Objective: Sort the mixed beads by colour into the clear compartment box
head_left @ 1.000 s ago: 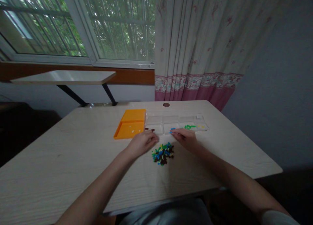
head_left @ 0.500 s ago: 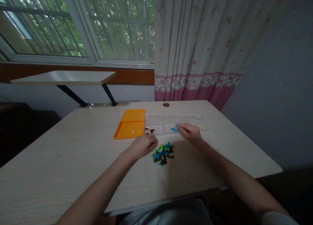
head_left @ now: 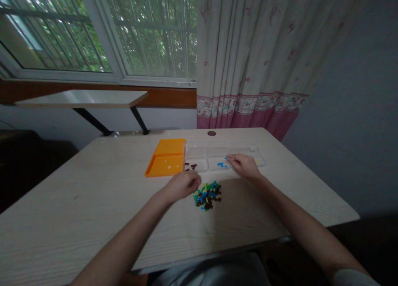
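Observation:
A small heap of mixed coloured beads point(head_left: 207, 195), blue, green, brown and yellow, lies on the pale wooden table point(head_left: 93, 203). My left hand point(head_left: 183, 185) rests curled at the heap's left edge, fingertips pinched together. My right hand point(head_left: 245, 166) reaches over the clear compartment tray point(head_left: 199, 151), fingers pinched above the cell holding blue beads point(head_left: 221, 165). Brown beads point(head_left: 190, 167) lie in the cell to the left, and a few yellow ones point(head_left: 258, 162) in the cell at the far right.
An orange lid or tray point(head_left: 166, 157) lies left of the clear tray. A cable hole point(head_left: 211, 133) sits near the table's far edge. Behind stand a narrow shelf point(head_left: 81, 98) under the window and a curtain point(head_left: 248, 54).
My right hand has moved away and to the right, from the table near the heap to above the tray's cells. My left hand has shifted slightly closer to the heap.

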The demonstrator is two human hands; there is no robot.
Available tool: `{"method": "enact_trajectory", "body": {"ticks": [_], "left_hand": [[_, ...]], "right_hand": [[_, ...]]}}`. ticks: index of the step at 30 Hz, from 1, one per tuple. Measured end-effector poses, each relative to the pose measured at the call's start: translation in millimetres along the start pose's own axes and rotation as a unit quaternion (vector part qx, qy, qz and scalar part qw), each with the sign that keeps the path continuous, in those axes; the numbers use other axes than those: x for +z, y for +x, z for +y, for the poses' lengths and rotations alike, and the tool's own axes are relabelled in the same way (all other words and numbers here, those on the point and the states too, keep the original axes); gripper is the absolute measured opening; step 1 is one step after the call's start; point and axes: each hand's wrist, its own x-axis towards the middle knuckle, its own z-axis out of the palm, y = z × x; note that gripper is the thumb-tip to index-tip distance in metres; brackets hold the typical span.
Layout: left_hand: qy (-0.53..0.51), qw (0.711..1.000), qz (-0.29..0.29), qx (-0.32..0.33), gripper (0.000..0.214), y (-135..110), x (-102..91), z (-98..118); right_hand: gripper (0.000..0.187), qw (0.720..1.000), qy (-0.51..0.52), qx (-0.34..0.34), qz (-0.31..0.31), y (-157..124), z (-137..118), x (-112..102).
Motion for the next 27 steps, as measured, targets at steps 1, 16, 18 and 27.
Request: {"method": "enact_trajectory", "body": {"ticks": [1,16,18,27], "left_hand": [[-0.014,1.000,0.006,-0.002,0.011,0,0.1,0],[-0.303,0.937,0.159,-0.070,0.027,14,18.3,12],[-0.297,0.939,0.158,-0.070,0.028,14,17.2,14],[-0.276,0.947,0.147,-0.077,0.030,13,15.6,16]], "right_hand": [[0.024,1.000,-0.010,0.005,-0.011,0,1,1],[0.016,0.985,0.131,-0.107,-0.012,-18,-71,18],[0.015,0.986,0.135,-0.102,-0.010,-18,-72,16],[0.014,0.983,0.152,-0.100,-0.027,-18,-70,16]]}}
